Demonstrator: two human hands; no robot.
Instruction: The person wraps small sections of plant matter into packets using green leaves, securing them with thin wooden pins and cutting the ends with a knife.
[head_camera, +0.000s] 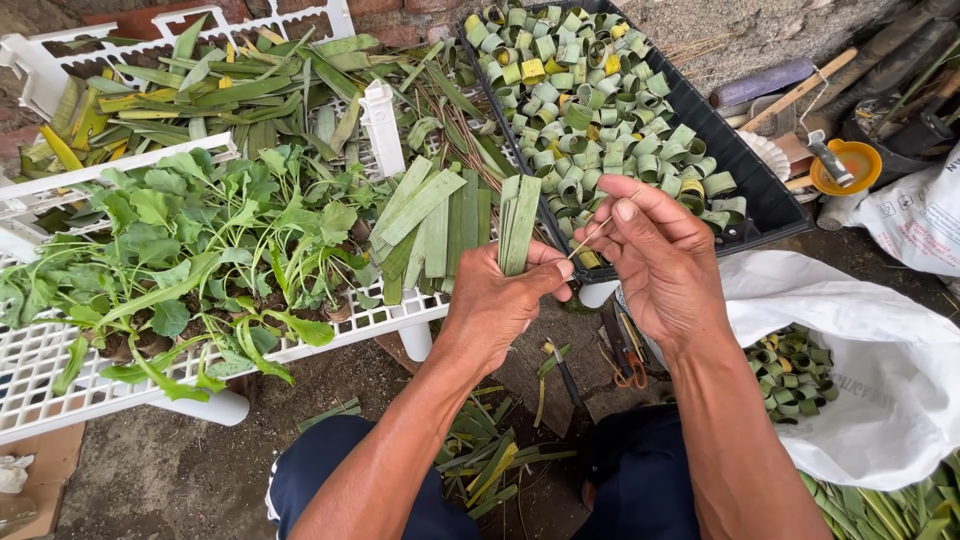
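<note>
My left hand (505, 300) grips an upright folded strip of green leaf (519, 222). My right hand (655, 255) pinches a thin pale sliver (597, 231) between thumb and fingers, its lower end touching my left thumb. Just behind both hands a black tray (745, 185) holds several rolled leaf rings (585, 90). Cut flat leaf strips (435, 225) lie on the white plastic rack (60, 385) to the left of my left hand.
Leafy seedlings (200, 260) cover the rack's left part, long leaves (220, 90) its back. A white sack (860, 360) at right holds more rings (795, 375). Scissors (625, 355) and leaf scraps (490, 455) lie on the dirt floor. An orange bowl (845, 165) sits far right.
</note>
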